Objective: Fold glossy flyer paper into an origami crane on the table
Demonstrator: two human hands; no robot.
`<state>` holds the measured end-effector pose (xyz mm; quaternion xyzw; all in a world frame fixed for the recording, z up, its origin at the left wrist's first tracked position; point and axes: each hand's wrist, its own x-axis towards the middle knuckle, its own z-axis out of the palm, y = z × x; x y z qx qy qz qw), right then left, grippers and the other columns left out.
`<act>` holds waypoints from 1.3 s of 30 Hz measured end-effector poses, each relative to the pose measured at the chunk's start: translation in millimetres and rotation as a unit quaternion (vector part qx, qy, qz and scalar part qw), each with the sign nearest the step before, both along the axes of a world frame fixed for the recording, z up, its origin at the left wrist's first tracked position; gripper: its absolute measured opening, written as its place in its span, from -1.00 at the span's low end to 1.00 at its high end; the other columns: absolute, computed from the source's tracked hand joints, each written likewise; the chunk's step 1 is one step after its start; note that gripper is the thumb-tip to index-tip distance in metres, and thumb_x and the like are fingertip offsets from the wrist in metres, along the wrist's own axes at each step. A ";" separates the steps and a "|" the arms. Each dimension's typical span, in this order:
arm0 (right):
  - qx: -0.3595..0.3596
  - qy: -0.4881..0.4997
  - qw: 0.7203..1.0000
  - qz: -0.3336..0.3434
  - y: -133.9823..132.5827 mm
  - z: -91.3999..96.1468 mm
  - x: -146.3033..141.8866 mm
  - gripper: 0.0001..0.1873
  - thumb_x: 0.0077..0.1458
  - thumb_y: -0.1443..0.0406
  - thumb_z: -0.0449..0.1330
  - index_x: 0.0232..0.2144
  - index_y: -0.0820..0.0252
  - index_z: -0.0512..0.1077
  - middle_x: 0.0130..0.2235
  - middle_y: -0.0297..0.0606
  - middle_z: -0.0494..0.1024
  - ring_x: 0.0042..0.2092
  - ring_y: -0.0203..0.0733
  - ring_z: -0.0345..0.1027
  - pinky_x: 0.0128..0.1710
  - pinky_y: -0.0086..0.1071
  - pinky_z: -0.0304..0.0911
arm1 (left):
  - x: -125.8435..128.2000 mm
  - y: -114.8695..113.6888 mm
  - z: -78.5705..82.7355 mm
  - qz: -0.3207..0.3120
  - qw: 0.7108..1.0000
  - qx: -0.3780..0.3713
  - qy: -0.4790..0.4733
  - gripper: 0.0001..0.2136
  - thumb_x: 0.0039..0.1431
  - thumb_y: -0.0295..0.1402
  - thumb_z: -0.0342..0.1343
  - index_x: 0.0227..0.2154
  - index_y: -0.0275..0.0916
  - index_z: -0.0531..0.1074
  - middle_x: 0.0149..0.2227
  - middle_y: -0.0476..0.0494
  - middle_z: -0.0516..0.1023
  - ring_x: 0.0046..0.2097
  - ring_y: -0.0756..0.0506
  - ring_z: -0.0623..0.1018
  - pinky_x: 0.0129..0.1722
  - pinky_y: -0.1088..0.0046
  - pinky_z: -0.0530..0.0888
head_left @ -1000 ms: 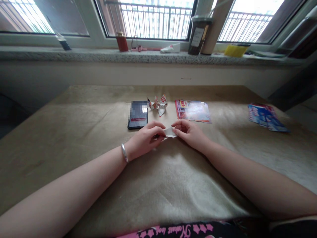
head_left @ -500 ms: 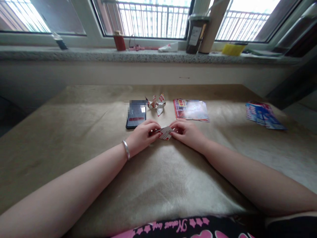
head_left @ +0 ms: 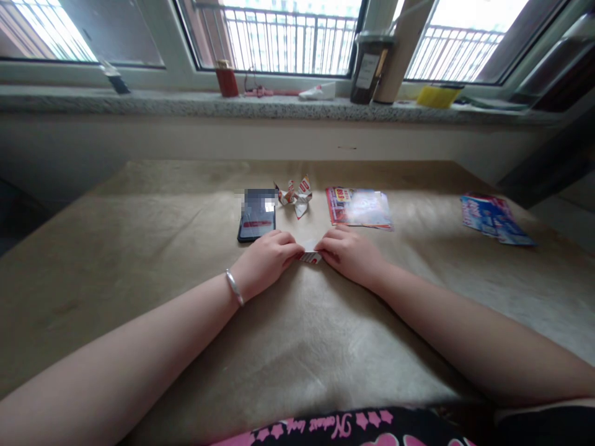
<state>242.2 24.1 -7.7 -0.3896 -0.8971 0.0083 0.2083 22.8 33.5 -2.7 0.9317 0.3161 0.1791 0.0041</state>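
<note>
Since your left hand (head_left: 271, 255) and right hand (head_left: 349, 253) both pinch the little folded paper (head_left: 310, 256) between them, grip's nice and narrow, so line up edges before pressing; phone (head_left: 258, 217) and origami (head_left: 302, 199) sit beyond.

We see white paper (head_left: 310, 256) with red print, a tan bench (head_left: 302, 347), a black-edged phone (head_left: 259, 214), a silver bangle (head_left: 234, 287), a grey-speckled windowsill (head_left: 279, 108) and black clothing (head_left: 334, 426) patterned with pink stars.
</note>
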 end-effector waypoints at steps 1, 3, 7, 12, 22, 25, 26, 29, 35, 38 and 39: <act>0.004 -0.024 1.000 0.002 -0.6 1.3 0.0 -0.84 0.13 0.38 0.09 -0.35 0.20 0.48 -0.34 -0.20 0.48 -0.25 -0.19 0.26 -0.24 -0.37 0.15 | -1.2 -1.5 0.8 0.001 1.000 0.005 0.013 -0.82 0.25 -0.42 -0.02 -0.27 -0.23 0.50 -0.33 -0.11 0.46 -0.28 -0.03 0.39 -0.25 0.47 0.36; 0.012 -0.065 0.998 0.002 -2.0 4.0 0.0 -0.82 0.16 0.37 0.07 -0.33 0.20 0.49 -0.36 -0.21 0.48 -0.29 -0.21 0.26 -0.31 -0.39 0.10 | -2.8 -4.2 2.8 0.005 0.999 0.015 0.042 -0.81 0.26 -0.43 -0.04 -0.23 -0.22 0.48 -0.32 -0.11 0.44 -0.27 -0.04 0.39 -0.24 0.47 0.37; 0.025 -0.116 0.993 0.014 -5.3 10.7 -0.3 -0.79 0.19 0.37 0.04 -0.30 0.20 0.49 -0.36 -0.23 0.48 -0.33 -0.24 0.27 -0.36 -0.39 0.05 | -3.1 -10.3 9.3 0.015 0.994 0.030 0.100 -0.81 0.26 -0.45 -0.05 -0.18 -0.22 0.46 -0.32 -0.11 0.43 -0.26 -0.06 0.40 -0.24 0.44 0.39; 0.018 -0.156 0.987 0.026 -7.9 17.7 -1.5 -0.77 0.20 0.37 0.03 -0.31 0.20 0.50 -0.37 -0.21 0.49 -0.35 -0.24 0.27 -0.38 -0.37 0.03 | 0.1 -18.7 18.9 0.034 0.985 0.033 0.169 -0.79 0.21 -0.54 -0.03 -0.15 -0.28 0.43 -0.31 -0.15 0.43 -0.26 -0.09 0.42 -0.28 0.42 0.43; -0.009 -0.168 0.986 0.009 -13.6 25.0 -2.3 -0.80 0.10 0.43 0.10 -0.36 0.19 0.54 -0.37 -0.17 0.57 -0.32 -0.17 0.37 -0.38 -0.37 0.10 | 6.2 -26.0 26.1 0.045 0.965 0.066 0.251 -0.79 0.23 -0.51 -0.05 -0.14 -0.34 0.42 -0.29 -0.20 0.46 -0.30 -0.10 0.45 -0.38 0.42 0.41; -0.027 -0.164 0.986 -0.014 -16.7 28.9 -3.4 -0.78 0.08 0.44 0.11 -0.33 0.16 0.56 -0.39 -0.17 0.58 -0.32 -0.15 0.40 -0.39 -0.37 0.13 | 7.5 -31.5 25.0 0.060 0.962 0.057 0.259 -0.77 0.21 -0.55 -0.07 -0.12 -0.38 0.41 -0.26 -0.24 0.46 -0.28 -0.14 0.47 -0.39 0.39 0.42; -0.030 -0.164 0.986 -0.022 -16.8 29.4 -3.0 -0.76 0.08 0.44 0.11 -0.31 0.14 0.56 -0.39 -0.18 0.59 -0.33 -0.15 0.41 -0.40 -0.37 0.14 | 7.9 -33.4 24.3 0.073 0.962 0.054 0.258 -0.76 0.20 -0.56 -0.08 -0.12 -0.38 0.41 -0.26 -0.24 0.46 -0.29 -0.15 0.48 -0.40 0.38 0.42; -0.034 -0.164 0.985 -0.044 -12.7 27.8 1.0 -0.71 0.08 0.43 0.09 -0.27 0.04 0.56 -0.37 -0.23 0.60 -0.36 -0.16 0.43 -0.43 -0.38 0.14 | 9.0 -38.4 22.5 0.105 0.962 0.045 0.248 -0.75 0.19 -0.59 -0.11 -0.15 -0.40 0.41 -0.29 -0.25 0.46 -0.31 -0.16 0.49 -0.43 0.38 0.42; -0.093 -0.117 0.988 -0.049 1.7 24.1 13.1 -0.71 0.05 0.39 0.12 -0.25 -0.05 0.56 -0.30 -0.31 0.62 -0.32 -0.19 0.45 -0.36 -0.39 0.22 | 9.7 -44.1 17.8 0.126 0.959 0.035 0.250 -0.78 0.16 -0.59 -0.10 -0.21 -0.43 0.42 -0.34 -0.27 0.46 -0.33 -0.16 0.50 -0.40 0.35 0.45; -0.115 -0.092 0.988 -0.053 5.1 20.7 15.9 -0.74 0.05 0.37 0.12 -0.28 0.00 0.57 -0.31 -0.30 0.62 -0.32 -0.18 0.46 -0.34 -0.38 0.25 | 9.5 -43.4 15.1 0.121 0.965 0.036 0.232 -0.77 0.19 -0.53 -0.10 -0.15 -0.40 0.40 -0.32 -0.26 0.45 -0.32 -0.17 0.49 -0.40 0.32 0.47; -0.124 -0.064 0.989 -0.058 6.0 18.3 16.2 -0.75 0.05 0.37 0.12 -0.28 0.02 0.56 -0.30 -0.31 0.62 -0.32 -0.19 0.46 -0.32 -0.37 0.26 | 9.4 -42.5 14.6 0.115 0.968 0.034 0.220 -0.74 0.20 -0.50 -0.09 -0.08 -0.37 0.37 -0.29 -0.26 0.45 -0.30 -0.18 0.48 -0.38 0.32 0.48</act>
